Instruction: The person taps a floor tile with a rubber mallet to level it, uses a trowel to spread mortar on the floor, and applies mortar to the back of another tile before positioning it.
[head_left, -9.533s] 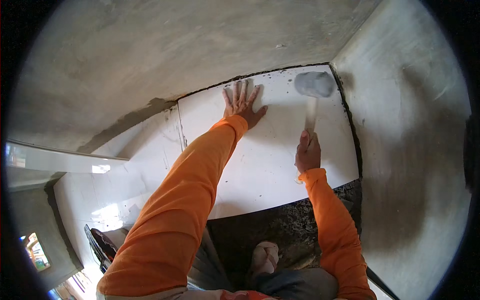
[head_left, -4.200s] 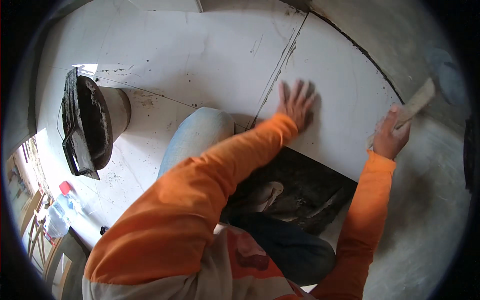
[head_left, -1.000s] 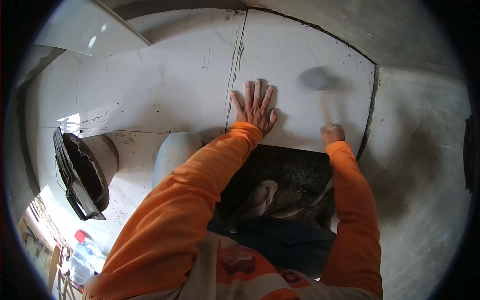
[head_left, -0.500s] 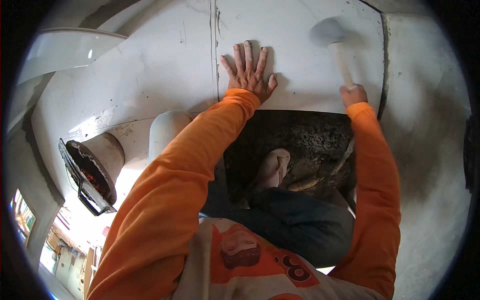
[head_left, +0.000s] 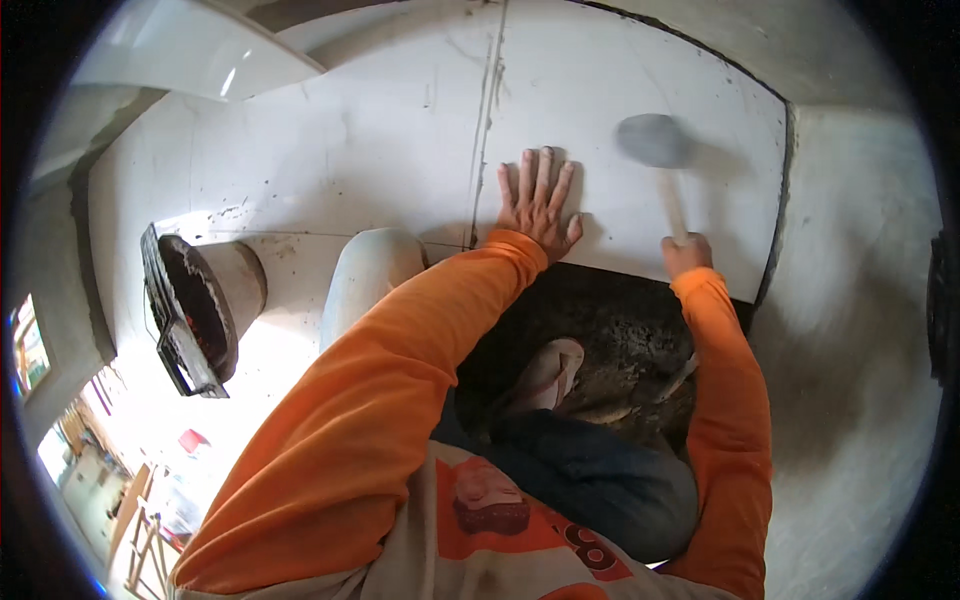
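Observation:
My left hand [head_left: 540, 210] lies flat with fingers spread on a large white floor tile [head_left: 600, 90], just right of a joint between tiles. In my right hand [head_left: 687, 256] is the pale handle of a mallet [head_left: 652, 141] with a grey, rounded head. The mallet head is slightly blurred over the tile's right part; whether it touches the surface I cannot tell. Below the tile's near edge lies a dark, untiled patch of floor [head_left: 630, 335], where my foot in a flip-flop [head_left: 550, 372] rests.
On the left a mortar-crusted bucket [head_left: 235, 290] lies tipped on its side, with a black-handled trowel or float [head_left: 180, 345] across its mouth. A bare grey wall [head_left: 850, 300] rises along the right. At the upper left hangs a pale, glossy curved edge [head_left: 200, 50].
The whole view has shifted, so the tile and bucket sit differently in the picture. My right hand has swung the mallet; my left hand stays flat on the tile.

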